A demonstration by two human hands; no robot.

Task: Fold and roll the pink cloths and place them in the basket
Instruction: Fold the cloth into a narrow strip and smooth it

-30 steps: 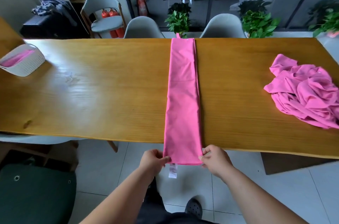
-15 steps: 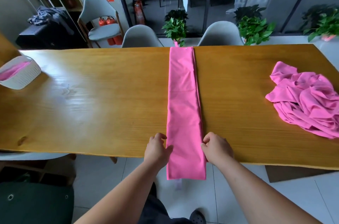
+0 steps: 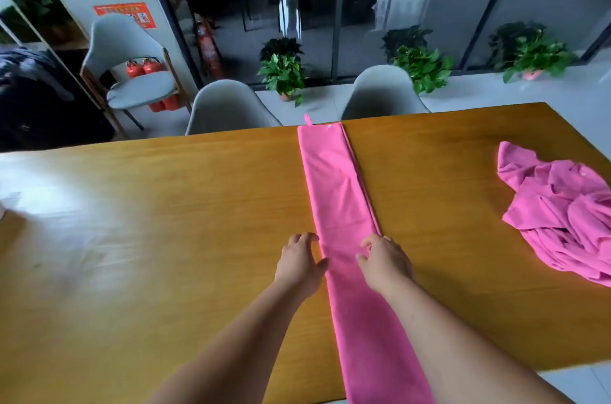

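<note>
A pink cloth [image 3: 340,192], folded into a long narrow strip, lies across the wooden table [image 3: 165,238] from the far edge to the near edge and hangs over it. My left hand [image 3: 299,263] rests flat on the table against the strip's left edge, fingers apart. On the strip's right edge lies my right hand [image 3: 383,260], its fingers spread and its thumb on the cloth. Neither hand grips anything. A crumpled pile of pink cloths [image 3: 562,215] sits at the table's right end. The basket is out of view.
Two grey chairs [image 3: 228,109] stand pushed in at the table's far side, a third [image 3: 132,73] further back left. Potted plants [image 3: 284,73] line a glass wall behind. Red fire extinguishers [image 3: 145,68] stand under the third chair.
Both hands have slid forward along the strip's edges, from the near hanging end to the middle of the table. The view tilted up and the basket at left left the frame.
</note>
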